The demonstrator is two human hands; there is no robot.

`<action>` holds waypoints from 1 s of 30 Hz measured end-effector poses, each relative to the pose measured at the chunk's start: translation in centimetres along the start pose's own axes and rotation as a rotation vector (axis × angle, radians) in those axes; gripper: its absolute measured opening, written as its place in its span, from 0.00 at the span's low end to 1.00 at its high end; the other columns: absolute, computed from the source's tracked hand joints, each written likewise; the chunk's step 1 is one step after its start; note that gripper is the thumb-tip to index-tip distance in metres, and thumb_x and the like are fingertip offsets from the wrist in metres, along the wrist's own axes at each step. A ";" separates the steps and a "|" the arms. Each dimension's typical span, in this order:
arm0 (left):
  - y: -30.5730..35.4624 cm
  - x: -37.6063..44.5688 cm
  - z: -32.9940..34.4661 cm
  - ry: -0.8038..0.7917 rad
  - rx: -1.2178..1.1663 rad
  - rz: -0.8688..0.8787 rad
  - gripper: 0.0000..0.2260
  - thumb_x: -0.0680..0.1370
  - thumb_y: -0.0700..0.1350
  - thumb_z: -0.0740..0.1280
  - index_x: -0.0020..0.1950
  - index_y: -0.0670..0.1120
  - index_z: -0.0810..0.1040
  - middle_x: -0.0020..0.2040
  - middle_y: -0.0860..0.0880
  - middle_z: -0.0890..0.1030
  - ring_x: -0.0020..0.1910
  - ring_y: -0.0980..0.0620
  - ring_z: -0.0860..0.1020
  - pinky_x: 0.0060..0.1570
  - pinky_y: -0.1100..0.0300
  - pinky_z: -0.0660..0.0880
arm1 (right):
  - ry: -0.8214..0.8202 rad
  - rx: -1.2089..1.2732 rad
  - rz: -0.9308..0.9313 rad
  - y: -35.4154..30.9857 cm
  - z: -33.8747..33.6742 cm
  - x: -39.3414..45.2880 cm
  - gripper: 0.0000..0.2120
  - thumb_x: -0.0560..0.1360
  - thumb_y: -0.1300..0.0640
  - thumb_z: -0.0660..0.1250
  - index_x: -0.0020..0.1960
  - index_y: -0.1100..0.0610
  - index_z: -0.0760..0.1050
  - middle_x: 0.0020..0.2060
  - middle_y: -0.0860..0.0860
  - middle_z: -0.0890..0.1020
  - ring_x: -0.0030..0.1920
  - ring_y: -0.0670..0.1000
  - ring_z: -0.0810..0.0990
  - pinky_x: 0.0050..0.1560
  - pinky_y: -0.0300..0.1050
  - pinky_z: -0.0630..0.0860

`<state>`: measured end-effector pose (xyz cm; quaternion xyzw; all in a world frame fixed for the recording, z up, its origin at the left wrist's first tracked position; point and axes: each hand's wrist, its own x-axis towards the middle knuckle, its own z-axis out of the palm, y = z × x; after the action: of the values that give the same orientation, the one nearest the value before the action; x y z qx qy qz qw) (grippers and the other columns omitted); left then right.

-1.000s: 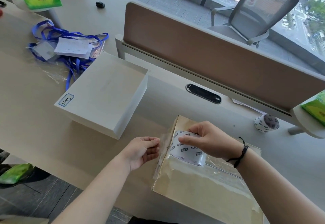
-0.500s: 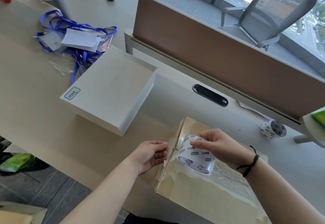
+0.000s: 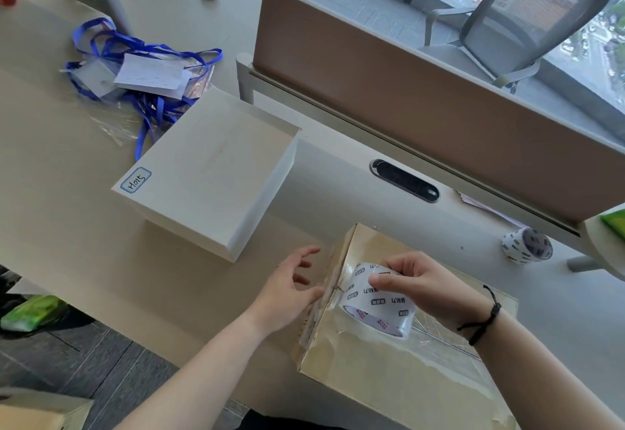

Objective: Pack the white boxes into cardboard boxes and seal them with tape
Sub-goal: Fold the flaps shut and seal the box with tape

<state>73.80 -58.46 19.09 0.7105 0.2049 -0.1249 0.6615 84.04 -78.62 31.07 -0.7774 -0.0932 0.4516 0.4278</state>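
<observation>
A white printed tape roll (image 3: 377, 297) is gripped by the right hand (image 3: 429, 289) atop the taped brown cardboard box (image 3: 406, 372) at the desk's (image 3: 67, 199) near edge; the left hand (image 3: 291, 289), fingers spread, seemingly touches its side.

On the tabletop (image 3: 84, 227) the cardboard box (image 3: 389, 379) sits at the near edge, right of the white box (image 3: 209, 172). A tape roll (image 3: 377, 301) rests on the cardboard box. Lanyards (image 3: 142, 78) lie behind the white box; a second tape roll (image 3: 527, 245) stands far right, before the divider panel (image 3: 422, 98).
</observation>
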 end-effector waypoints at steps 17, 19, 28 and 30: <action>3.3 3.9 -1.4 -0.596 0.370 0.146 0.38 0.65 0.53 0.82 0.70 0.66 0.67 0.72 0.61 0.63 0.71 0.59 0.68 0.69 0.53 0.72 | 0.080 -0.207 0.003 -4.4 2.0 1.0 0.13 0.77 0.51 0.71 0.43 0.61 0.83 0.37 0.54 0.86 0.33 0.48 0.81 0.37 0.42 0.76; 3.2 3.7 -1.4 -0.591 0.343 0.155 0.37 0.67 0.50 0.81 0.71 0.65 0.66 0.72 0.60 0.64 0.72 0.59 0.66 0.66 0.59 0.73 | 0.096 -0.252 0.003 -4.8 2.3 1.2 0.13 0.76 0.50 0.71 0.42 0.61 0.83 0.36 0.54 0.86 0.33 0.47 0.81 0.36 0.43 0.75; 2.7 3.2 -1.1 -0.611 0.213 0.135 0.33 0.72 0.41 0.77 0.72 0.58 0.70 0.74 0.63 0.58 0.63 0.60 0.74 0.50 0.69 0.76 | 0.110 -0.259 0.045 -4.3 1.8 0.4 0.16 0.76 0.49 0.71 0.42 0.63 0.82 0.34 0.56 0.84 0.32 0.49 0.79 0.37 0.44 0.74; 2.7 3.4 -1.2 -0.600 0.228 0.135 0.31 0.72 0.42 0.77 0.71 0.58 0.70 0.74 0.63 0.59 0.62 0.60 0.74 0.49 0.70 0.76 | 0.113 -0.267 0.043 -4.3 1.8 0.3 0.17 0.77 0.48 0.70 0.43 0.63 0.83 0.37 0.59 0.85 0.32 0.49 0.79 0.37 0.44 0.74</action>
<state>77.88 -56.99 20.06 0.7236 -0.0623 -0.3067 0.6152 83.88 -74.78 33.66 -0.8534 -0.1113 0.3998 0.3155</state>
